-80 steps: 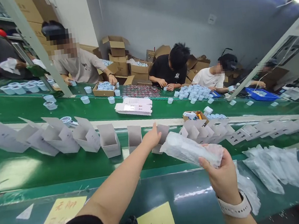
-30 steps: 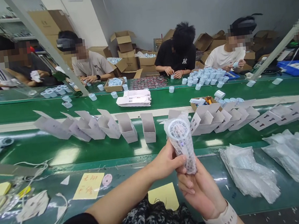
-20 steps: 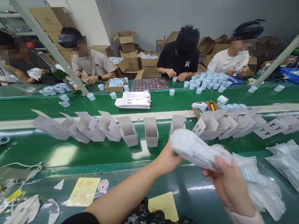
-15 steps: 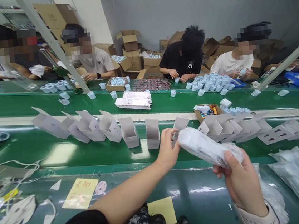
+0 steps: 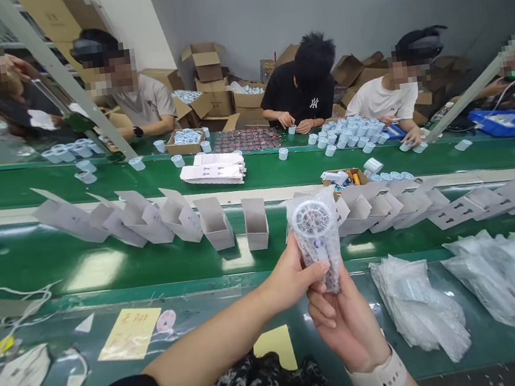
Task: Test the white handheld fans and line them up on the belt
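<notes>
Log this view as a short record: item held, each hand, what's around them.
held item: white, round-headed device in clear bubble wrap, head facing the camera
left hand: grips its side, thumb on the front
right hand: holds its lower end
beyond: open white cardboard boxes on a green surface
right side: several clear bubble-wrap packages

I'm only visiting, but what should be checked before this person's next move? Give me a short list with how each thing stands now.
1. Grip on the wrapped device: ok, left hand and right hand both hold it.
2. Round grille facing the wearer: ok, visible through the wrap.
3. Wrap sealed all round: cannot tell, the hands cover the lower end.
4. White box just left of the device open: ok, its flap stands up.
5. Whole row of boxes in sight: not ok, the device blocks part.
6. Bubble-wrapped bundles apart from the hands: ok.
</notes>
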A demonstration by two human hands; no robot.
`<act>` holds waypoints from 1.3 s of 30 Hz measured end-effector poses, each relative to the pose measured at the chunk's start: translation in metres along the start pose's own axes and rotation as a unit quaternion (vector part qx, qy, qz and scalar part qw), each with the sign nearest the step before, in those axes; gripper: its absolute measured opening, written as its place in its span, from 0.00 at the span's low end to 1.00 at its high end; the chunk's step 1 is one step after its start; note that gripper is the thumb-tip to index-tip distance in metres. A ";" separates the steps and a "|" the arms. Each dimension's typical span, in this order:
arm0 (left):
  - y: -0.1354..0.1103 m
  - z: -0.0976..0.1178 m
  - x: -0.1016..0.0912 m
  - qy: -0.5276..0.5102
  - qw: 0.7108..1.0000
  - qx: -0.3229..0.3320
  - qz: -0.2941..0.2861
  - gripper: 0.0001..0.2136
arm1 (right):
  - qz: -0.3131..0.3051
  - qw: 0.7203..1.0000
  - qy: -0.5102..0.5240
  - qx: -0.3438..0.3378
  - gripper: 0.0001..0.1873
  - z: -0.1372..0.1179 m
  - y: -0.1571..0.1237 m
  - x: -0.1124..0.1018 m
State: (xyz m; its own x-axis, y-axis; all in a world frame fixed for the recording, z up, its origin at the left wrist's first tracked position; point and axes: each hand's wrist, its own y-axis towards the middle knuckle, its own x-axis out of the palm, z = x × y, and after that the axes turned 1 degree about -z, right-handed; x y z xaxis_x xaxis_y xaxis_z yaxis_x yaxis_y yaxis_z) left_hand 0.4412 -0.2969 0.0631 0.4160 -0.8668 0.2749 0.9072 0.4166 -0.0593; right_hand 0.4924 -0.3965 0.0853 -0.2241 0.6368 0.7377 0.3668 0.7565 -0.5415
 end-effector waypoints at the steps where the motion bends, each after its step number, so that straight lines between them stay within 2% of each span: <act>1: -0.002 0.003 0.001 -0.003 1.000 -0.004 -0.013 0.27 | -0.001 1.000 0.000 -0.001 0.23 0.000 -0.004 0.000; 6: -0.007 0.011 0.008 0.027 1.000 -0.009 -0.009 0.25 | 0.016 1.000 0.009 -0.004 0.24 0.000 -0.019 0.004; 9: -0.008 0.013 0.009 0.045 0.998 0.031 -0.032 0.27 | 0.001 1.000 0.002 -0.001 0.24 -0.001 -0.027 0.003; 13: -0.010 0.015 0.009 0.062 0.995 0.075 -0.034 0.29 | -0.027 0.999 -0.012 -0.013 0.23 -0.003 -0.035 0.000; 22: -0.020 0.020 0.018 0.005 0.999 -0.005 -0.033 0.26 | -0.023 0.999 -0.021 -0.029 0.24 0.001 -0.042 0.003; 25: -0.022 0.021 0.018 -0.009 1.000 -0.002 -0.025 0.26 | -0.029 0.999 -0.024 -0.034 0.24 0.005 -0.043 0.002; 30: -0.022 0.017 0.012 -0.011 0.997 0.015 -0.080 0.30 | -0.034 0.998 -0.026 -0.035 0.24 0.007 -0.042 -0.002; 34: -0.022 0.014 0.011 -0.002 0.998 0.012 -0.056 0.34 | -0.033 0.999 -0.015 -0.032 0.23 0.009 -0.042 -0.004; 39: -0.022 0.013 0.012 -0.017 0.997 -0.017 -0.074 0.37 | -0.034 0.999 -0.008 -0.038 0.23 0.011 -0.041 -0.006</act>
State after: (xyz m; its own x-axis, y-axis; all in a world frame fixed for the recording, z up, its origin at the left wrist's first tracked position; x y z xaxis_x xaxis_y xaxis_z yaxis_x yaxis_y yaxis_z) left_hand 0.4254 -0.3126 0.0802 0.2750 -0.9080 0.3160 0.9605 0.2742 -0.0480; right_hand 0.4683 -0.4299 0.0990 -0.2646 0.5870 0.7651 0.4184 0.7847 -0.4573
